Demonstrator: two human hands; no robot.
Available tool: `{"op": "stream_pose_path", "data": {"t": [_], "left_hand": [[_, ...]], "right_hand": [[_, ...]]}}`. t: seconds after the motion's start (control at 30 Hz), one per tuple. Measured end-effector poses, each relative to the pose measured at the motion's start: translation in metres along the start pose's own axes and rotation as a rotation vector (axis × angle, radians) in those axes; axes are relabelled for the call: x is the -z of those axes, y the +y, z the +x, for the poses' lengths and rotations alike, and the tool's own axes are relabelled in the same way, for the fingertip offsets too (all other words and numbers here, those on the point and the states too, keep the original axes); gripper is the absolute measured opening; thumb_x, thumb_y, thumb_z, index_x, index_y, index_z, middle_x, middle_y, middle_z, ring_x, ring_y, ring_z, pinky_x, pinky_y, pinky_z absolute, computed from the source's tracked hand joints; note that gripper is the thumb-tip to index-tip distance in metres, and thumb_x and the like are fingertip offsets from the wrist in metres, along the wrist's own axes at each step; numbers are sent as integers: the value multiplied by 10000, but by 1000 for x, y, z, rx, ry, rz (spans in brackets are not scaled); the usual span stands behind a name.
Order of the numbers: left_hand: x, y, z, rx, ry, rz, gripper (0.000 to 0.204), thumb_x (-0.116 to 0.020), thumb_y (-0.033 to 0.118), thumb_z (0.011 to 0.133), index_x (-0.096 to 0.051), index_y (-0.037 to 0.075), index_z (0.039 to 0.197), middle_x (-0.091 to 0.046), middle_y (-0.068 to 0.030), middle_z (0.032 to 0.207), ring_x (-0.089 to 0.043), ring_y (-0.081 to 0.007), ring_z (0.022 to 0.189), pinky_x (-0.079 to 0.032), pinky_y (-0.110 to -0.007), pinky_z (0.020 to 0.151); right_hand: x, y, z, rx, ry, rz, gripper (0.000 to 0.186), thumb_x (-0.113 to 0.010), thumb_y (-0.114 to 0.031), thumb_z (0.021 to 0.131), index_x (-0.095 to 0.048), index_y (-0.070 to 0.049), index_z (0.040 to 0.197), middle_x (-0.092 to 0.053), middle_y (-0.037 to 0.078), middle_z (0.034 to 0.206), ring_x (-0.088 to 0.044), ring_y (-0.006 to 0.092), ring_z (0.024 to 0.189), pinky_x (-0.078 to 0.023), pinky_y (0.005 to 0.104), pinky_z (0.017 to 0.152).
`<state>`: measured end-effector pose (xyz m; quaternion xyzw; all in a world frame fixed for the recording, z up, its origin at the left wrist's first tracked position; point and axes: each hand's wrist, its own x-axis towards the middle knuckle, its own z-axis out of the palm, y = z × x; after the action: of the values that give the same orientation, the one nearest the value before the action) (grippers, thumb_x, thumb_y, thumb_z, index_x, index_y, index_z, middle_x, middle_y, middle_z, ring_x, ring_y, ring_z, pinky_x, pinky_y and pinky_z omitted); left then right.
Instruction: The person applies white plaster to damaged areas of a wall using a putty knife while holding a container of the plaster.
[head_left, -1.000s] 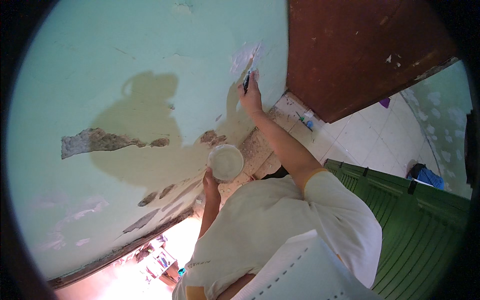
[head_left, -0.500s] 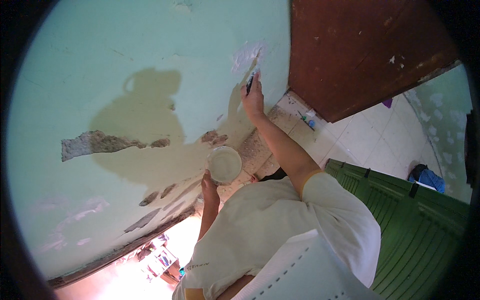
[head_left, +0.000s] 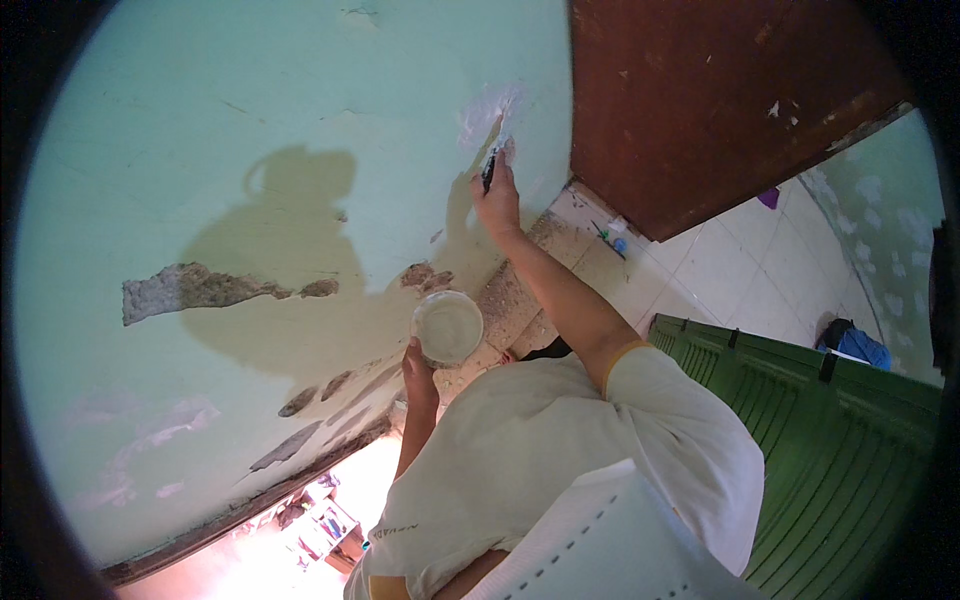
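Note:
My right hand (head_left: 497, 198) is closed round the dark handle of a putty knife (head_left: 490, 165), its blade up against the pale green wall (head_left: 400, 60). A whitish smear of filler (head_left: 487, 112) covers the wall around the blade. Lower down, my left hand (head_left: 418, 368) grips a round white tub (head_left: 447, 328) by its side. Pale filler paste shows inside the tub, whose mouth faces up. Just above the tub is a chipped brown patch (head_left: 427, 278) in the wall.
A long patch of bare plaster (head_left: 200, 287) marks the wall at left. The brown wooden door (head_left: 720, 100) stands at upper right, green louvred panels (head_left: 820, 430) at lower right. Small items lie on the tiled floor (head_left: 700, 265); a blue bundle (head_left: 860, 345) sits farther right.
My right hand and the putty knife have shifted slightly left and down along the wall, with the knife tilted differently. The left hand and tub have barely moved.

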<state>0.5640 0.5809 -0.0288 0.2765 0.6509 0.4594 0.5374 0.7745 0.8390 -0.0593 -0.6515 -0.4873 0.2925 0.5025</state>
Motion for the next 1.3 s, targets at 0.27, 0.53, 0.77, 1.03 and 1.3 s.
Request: {"op": "stream_pose_path", "data": {"t": [0.27,0.53,0.77,1.03,1.3], "left_hand": [[2,-3,-2,-43,-43,-11,728,-434,532,976,-422,-85,1363,-524,-208,1310,-514,-301,1222,-425,-430,1021],[5,-8,-2,-1,-24,-6,747,-430,554,973,-411,-78,1371,-504,-204,1333,-511,-302,1224,-426,-430,1021],[5,-12,-3,5,9,-18,747,-442,571,964,-436,-64,1357,-527,-177,1307,-527,-279,1194,-428,-428,1012],[11,-20,4,48,-5,-37,724,-444,573,964,-466,-48,1336,-546,-168,1280,-530,-266,1179,-424,-423,1004],[0,-11,-7,11,-36,-36,743,-430,567,972,-429,-61,1368,-513,-174,1325,-498,-280,1219,-416,-422,1009]], "right_hand": [[5,-2,-40,82,42,84,671,-559,-200,913,-267,90,1443,-472,329,1293,-531,446,1147,-454,454,967],[9,-11,-21,132,0,120,651,-587,-215,921,-318,104,1421,-500,318,1291,-545,409,1153,-453,415,972],[45,-36,-81,-148,-271,473,617,-611,-201,938,-349,72,1425,-597,203,1127,-611,227,934,-508,333,803],[35,17,14,3,59,311,643,-593,-292,940,-357,36,1441,-590,155,1070,-603,190,808,-505,303,671],[-1,-24,-1,-60,-81,35,726,-574,-258,911,-250,129,1434,-443,336,1343,-492,447,1216,-417,441,1026]]}}
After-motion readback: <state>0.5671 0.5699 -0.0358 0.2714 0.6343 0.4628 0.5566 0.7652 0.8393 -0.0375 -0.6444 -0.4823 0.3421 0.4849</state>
